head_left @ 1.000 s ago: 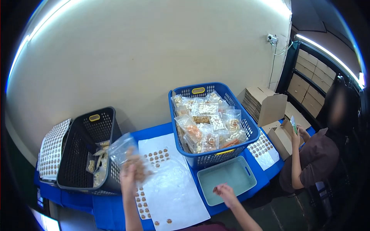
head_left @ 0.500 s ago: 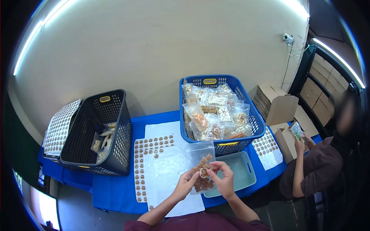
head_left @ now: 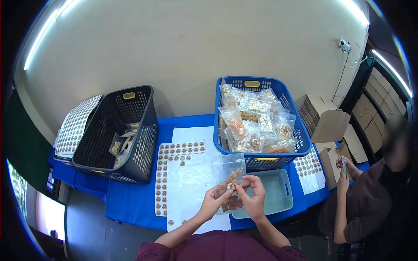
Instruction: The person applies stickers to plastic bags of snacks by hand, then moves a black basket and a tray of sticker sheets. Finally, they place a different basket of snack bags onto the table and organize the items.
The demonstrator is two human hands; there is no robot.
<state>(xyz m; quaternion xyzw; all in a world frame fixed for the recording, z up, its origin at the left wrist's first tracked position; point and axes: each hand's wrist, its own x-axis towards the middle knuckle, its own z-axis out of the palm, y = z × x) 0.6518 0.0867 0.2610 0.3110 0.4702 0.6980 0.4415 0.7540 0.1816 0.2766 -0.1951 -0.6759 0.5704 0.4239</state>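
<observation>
Between my two hands is a clear plastic bag (head_left: pixel 235 170) with brown snack pieces inside. A round brown-and-white sticker (head_left: pixel 232 187) lies on its front. My left hand (head_left: pixel 212 202) grips the bag's left side, thumb at the sticker's lower edge. On the other side my right hand (head_left: pixel 254 197) is closed on the bag, thumb by the sticker and fingers partly hidden. Under the bag and to its left lies a sticker sheet (head_left: pixel 187 191) whose middle is bare backing. A pale green tray (head_left: pixel 274 191) sits just right of my right hand.
A blue basket (head_left: pixel 261 159) of filled bags stands behind the tray. At the left are a dark basket (head_left: pixel 143 143) with a few bags and stacked sticker sheets (head_left: pixel 78 126). Another person (head_left: pixel 365 204) holds something small beside cardboard boxes (head_left: pixel 326 117) at the right.
My view has shifted, so the scene sits further right and slightly higher. Both hands stay on the bag, thumbs at the sticker. The other person's hands have moved a little.
</observation>
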